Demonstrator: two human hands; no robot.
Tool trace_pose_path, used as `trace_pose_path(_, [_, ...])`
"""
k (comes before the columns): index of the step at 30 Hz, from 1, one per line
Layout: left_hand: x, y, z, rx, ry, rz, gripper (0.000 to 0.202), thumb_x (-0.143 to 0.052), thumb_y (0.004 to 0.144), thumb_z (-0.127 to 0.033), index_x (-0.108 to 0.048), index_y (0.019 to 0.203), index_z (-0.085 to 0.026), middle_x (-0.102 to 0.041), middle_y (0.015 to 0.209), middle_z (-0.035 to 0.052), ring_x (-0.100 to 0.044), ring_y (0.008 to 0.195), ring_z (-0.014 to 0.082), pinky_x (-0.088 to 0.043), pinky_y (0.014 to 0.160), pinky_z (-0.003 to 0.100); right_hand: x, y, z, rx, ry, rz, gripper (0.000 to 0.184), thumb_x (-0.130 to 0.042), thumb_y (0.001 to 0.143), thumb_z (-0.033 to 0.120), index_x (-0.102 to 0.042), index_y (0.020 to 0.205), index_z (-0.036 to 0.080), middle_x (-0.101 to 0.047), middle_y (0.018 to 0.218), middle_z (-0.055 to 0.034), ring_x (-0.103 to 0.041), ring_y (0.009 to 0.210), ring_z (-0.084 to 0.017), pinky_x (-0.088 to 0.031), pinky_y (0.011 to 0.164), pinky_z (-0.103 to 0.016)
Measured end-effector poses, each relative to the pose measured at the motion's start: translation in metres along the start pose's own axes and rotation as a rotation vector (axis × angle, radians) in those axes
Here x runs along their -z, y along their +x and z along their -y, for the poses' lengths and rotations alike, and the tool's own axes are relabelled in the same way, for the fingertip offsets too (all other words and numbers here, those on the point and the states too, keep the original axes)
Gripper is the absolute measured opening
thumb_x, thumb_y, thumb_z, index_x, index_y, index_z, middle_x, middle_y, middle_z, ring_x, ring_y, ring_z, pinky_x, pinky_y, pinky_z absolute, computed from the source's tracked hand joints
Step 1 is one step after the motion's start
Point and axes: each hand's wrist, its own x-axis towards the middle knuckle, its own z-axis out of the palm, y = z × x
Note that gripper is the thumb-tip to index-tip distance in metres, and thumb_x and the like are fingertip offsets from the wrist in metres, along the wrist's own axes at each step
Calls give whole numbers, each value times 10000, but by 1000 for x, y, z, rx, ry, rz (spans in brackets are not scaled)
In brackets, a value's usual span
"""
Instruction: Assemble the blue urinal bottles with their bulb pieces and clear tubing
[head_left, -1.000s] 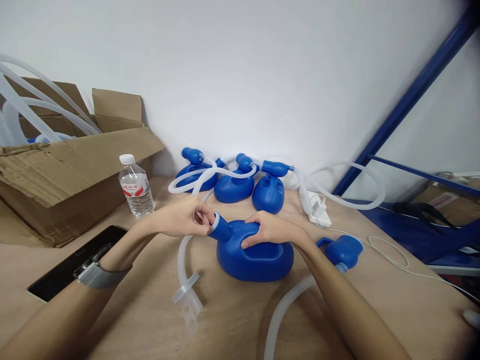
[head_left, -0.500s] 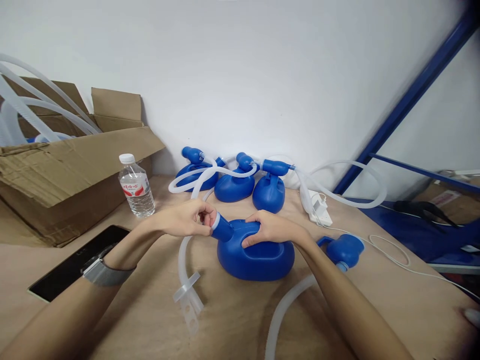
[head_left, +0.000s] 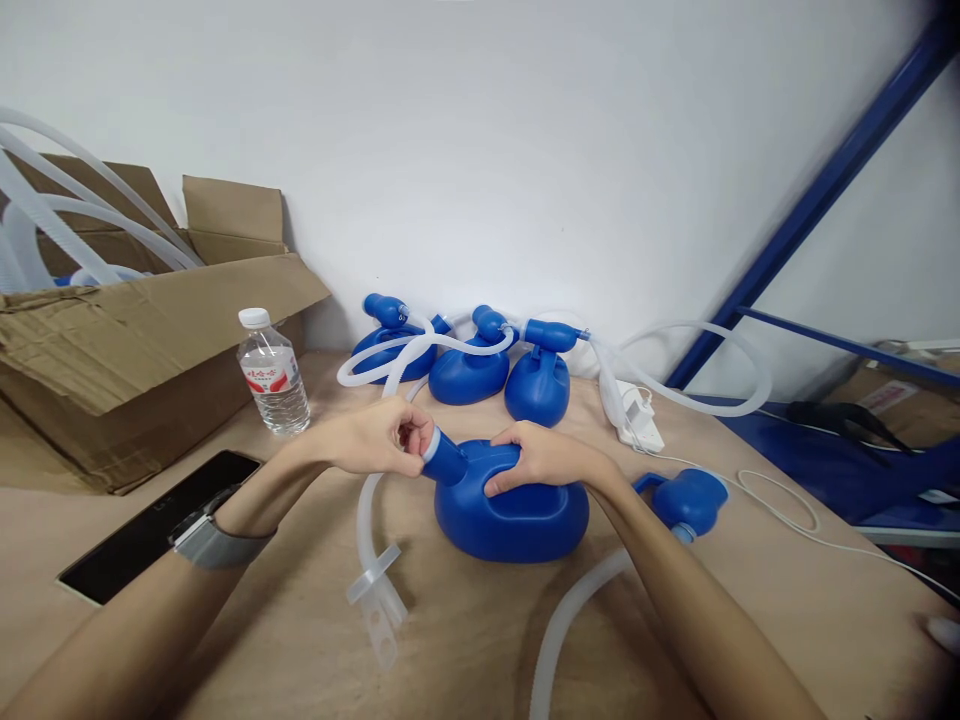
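A blue plastic urinal bottle (head_left: 510,525) with a moulded handle lies on the table in front of me, its neck tilted up to the left. My right hand (head_left: 536,458) is wrapped over the handle and steadies the body. At the neck, my left hand (head_left: 394,437) has its fingers closed at the white ring (head_left: 431,442) in the mouth; part of the fingertips is hidden. Just left of the bottle, a clear corrugated hose (head_left: 366,525) ends in a translucent strap clip (head_left: 375,575). Right of my right forearm lies a blue spout head (head_left: 686,500) joined to another hose (head_left: 574,610).
Several blue urinal bottles (head_left: 469,375) with hoses stand along the wall. At left are an open cardboard box (head_left: 172,340) full of hoses, a water bottle (head_left: 274,380) and a black tablet (head_left: 150,530). A power strip (head_left: 637,420) and cable lie right, beside a blue metal frame (head_left: 825,205).
My left wrist has shifted very slightly to the right. Both hands keep their places on the urinal bottle, which has not visibly moved.
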Motion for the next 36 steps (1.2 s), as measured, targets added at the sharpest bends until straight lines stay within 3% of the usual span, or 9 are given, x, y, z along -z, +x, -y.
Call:
trace_pose_path(17, [1,-12,-18,-61,241,-52,92,-624,609,-190,-569,682,-188,-512,613,-66,-404,572,100,-293,524,254,0,0,0,25,39,21,494,-817,701,632,-615,697,181,-516,657,58,-438,629,-114,-331,566,-254])
trace_pose_path(23, [2,-10,-7,-92,56,36,90,-630,655,-197,-633,743,-177,-646,763,-14,-563,724,149,-424,660,258,-1,0,-2,88,59,18,482,-829,695,627,-658,697,176,-523,640,55,-417,611,-113,-326,552,-253])
trace_pose_path(30, [1,-9,-6,-120,24,60,78,-642,707,-228,-592,745,-182,-568,752,-24,-492,743,147,-424,712,280,1,0,-2,-8,42,44,546,-819,667,690,-657,744,175,-560,690,43,-472,653,-125,-346,564,-251])
trace_pose_path(36, [0,-7,-6,-72,15,58,94,-643,648,-184,-593,727,-186,-562,726,-38,-467,687,132,-367,608,256,0,-1,-1,-4,39,31,537,-822,660,683,-639,710,180,-531,670,47,-448,639,-121,-323,553,-255])
